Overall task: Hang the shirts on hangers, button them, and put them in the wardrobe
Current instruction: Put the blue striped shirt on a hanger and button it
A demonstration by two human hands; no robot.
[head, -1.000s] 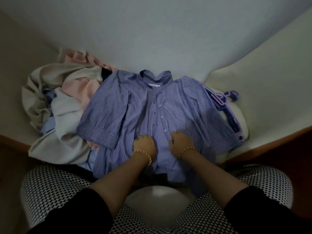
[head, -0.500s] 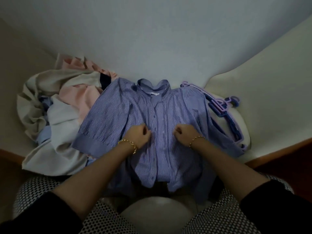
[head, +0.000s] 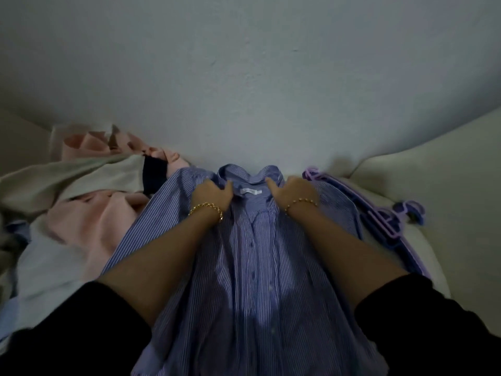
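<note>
Blue striped shirt (head: 252, 280) | collar (head: 267, 173) between left hand (head: 210, 195), right hand (head: 294, 192) | fingers (head: 226, 189) apparently gripping

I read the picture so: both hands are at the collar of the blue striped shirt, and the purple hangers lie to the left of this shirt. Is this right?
Not quite. In the head view the purple hangers lie to the right of the blue striped shirt, not the left. The left hand and right hand are indeed at its collar.
</note>
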